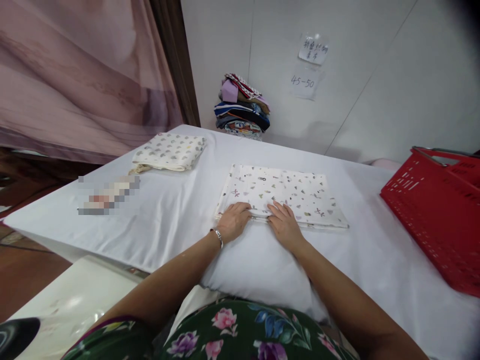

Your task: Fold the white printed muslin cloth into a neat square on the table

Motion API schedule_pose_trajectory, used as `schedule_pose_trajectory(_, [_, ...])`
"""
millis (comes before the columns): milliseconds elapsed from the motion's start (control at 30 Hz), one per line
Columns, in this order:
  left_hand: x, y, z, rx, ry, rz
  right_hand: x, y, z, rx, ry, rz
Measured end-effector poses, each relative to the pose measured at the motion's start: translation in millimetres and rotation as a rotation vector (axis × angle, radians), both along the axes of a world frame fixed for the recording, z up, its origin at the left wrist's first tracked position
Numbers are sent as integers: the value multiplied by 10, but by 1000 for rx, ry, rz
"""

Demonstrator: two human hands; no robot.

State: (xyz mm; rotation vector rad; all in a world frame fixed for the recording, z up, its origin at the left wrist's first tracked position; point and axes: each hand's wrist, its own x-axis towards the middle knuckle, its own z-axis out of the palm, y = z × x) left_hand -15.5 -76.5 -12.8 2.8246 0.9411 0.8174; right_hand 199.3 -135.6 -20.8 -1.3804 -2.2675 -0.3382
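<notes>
Toward the middle of the frame, on the white-draped worktop (161, 225), a folded leaf-print cloth (288, 192) lies flat as a rectangle of several layers, with both hands at its near edge. A second folded cloth (169, 151) sits well apart at the upper left, out of the way.

The main risk, as I judge it, is the layers slipping out of line. The worktop's cover is loose and rumpled under the near edge, so an uneven push from one side could drag the bottom layer and skew the fold. The bracelet (217, 236) on the left wrist hangs near the fabric and could snag an edge if that wrist slides forward. A pull toward the body could also draw the cloth off the worktop's near side. At the right of the frame the red basket (438, 210) stands apart from the cloth, and a wide sweep of the right arm might knock it.

The left hand (234, 220) rests palm down at the cloth's lower left corner. Its fingers are bent over the edge, and I cannot tell whether they pinch a layer. The right hand (285, 225) lies flat just beside it, fingers spread and pressing on the top layer, gripping nothing. Both forearms reach forward, nearly parallel.
</notes>
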Motion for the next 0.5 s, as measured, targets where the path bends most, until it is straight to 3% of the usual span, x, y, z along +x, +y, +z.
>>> schedule_pose_trajectory(500, [-10,-25,-30,25,-1,13,30,-32,13,-3,27,28])
